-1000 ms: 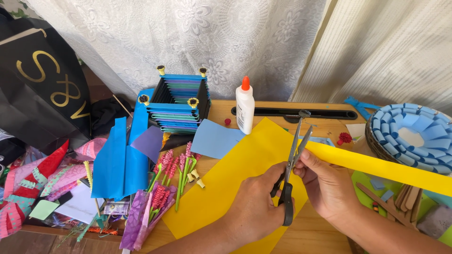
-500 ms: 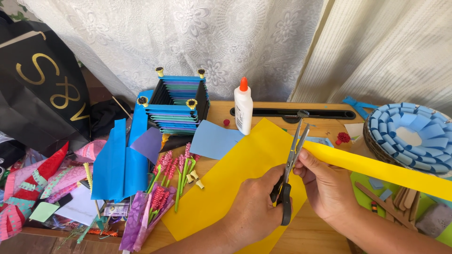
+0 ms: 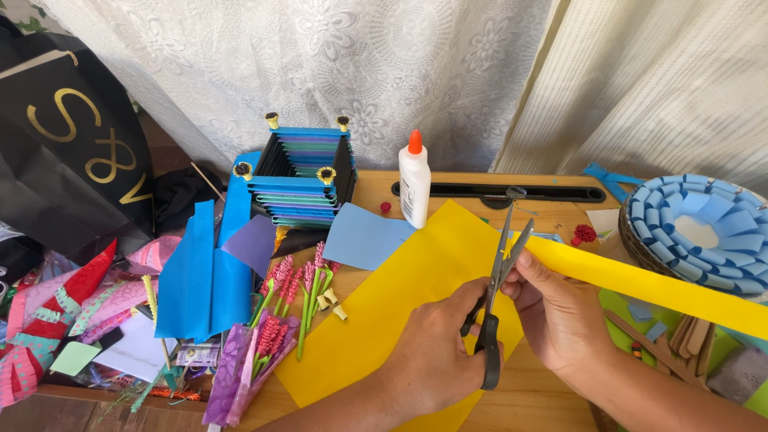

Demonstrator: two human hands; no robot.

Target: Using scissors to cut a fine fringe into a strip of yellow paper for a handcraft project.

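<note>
Wooden bench (image 3: 552, 396) before white lace curtains (image 3: 320, 64). One white glue bottle (image 3: 414, 181), one blue paper box (image 3: 300, 178), one blue paper wreath (image 3: 698, 232). Yellow paper sheet (image 3: 400, 308) lies centre. Left hand (image 3: 436, 356) grip closed on scissors (image 3: 494, 296), blades part-open; right hand (image 3: 560, 316) pinches the yellow strip (image 3: 656, 284).

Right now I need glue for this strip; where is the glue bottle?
In the head view the white glue bottle with its orange cap stands upright at the table's back, just right of the blue paper box, behind the yellow sheet.
</note>
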